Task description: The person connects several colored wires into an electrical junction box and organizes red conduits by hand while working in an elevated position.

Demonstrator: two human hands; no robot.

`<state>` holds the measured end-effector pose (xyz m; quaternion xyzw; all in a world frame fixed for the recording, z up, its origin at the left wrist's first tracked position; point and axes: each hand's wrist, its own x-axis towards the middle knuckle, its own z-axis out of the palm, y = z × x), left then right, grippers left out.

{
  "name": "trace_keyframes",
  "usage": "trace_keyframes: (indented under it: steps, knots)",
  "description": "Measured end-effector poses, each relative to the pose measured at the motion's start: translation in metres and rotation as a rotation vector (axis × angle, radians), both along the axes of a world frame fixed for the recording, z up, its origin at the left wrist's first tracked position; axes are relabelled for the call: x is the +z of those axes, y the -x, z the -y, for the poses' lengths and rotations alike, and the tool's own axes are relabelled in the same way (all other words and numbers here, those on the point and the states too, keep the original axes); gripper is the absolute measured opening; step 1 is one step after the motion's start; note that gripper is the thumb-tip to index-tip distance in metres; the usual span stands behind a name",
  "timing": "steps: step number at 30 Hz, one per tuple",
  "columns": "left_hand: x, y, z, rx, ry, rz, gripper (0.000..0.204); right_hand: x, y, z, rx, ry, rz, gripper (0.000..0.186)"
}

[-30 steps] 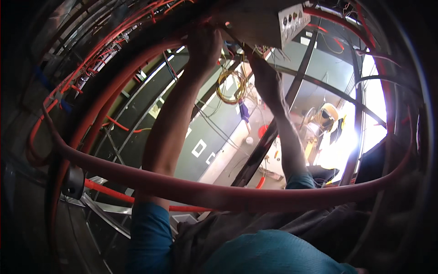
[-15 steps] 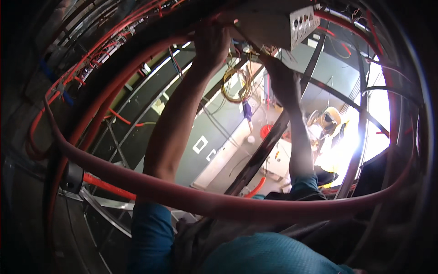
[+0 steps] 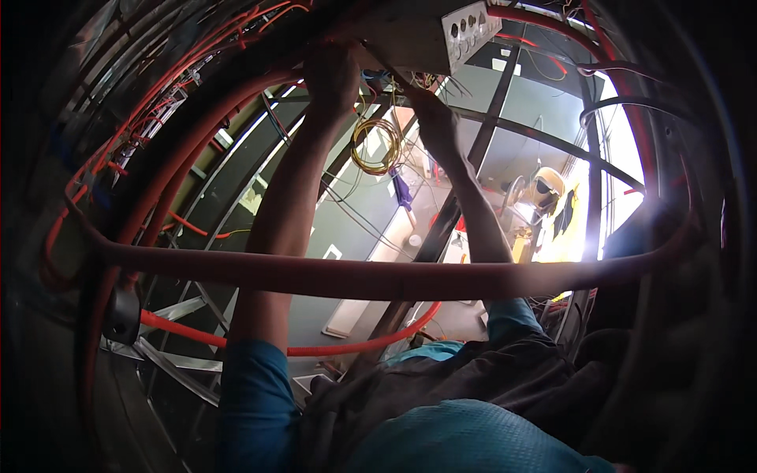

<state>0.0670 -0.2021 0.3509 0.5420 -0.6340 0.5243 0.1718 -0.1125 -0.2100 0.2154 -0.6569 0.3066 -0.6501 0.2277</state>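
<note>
My left hand is raised, fingers curled at the underside of a dark beam beside a beige metal box with a row of holes; what it grips is hidden. My right hand is closed on a thin rod-like tool, which slants up toward the box's underside near my left hand. Loose wires hang from below the box, and a coil of yellow wire dangles between my forearms.
A thick red conduit arcs across both forearms; more red conduits run along the left. Metal framing crosses above a lower room holding a yellowish object, a purple cloth and a bright opening at right.
The view has shifted: box, hands and wire coil now sit further left than half a second ago, and the crossing conduit appears higher. Both hands remain raised in much the same grip.
</note>
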Motion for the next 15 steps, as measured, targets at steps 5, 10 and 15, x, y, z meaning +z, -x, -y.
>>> trace_keyframes:
  steps: [5, 10, 15]
  knots:
    - [-0.017, 0.027, -0.022, -0.023, 0.136, 0.019, 0.020, 0.018, -0.010, 0.004, 0.024, -0.044, 0.009, 0.032]
    - [-0.075, 0.034, -0.053, -0.622, 0.083, -0.700, 0.048, 0.017, -0.020, 0.006, -0.035, -0.031, -0.032, 0.031]
    - [-0.056, 0.018, -0.019, -1.278, -0.051, -1.501, 0.067, 0.010, -0.030, 0.015, -0.090, 0.179, 0.018, 0.025]
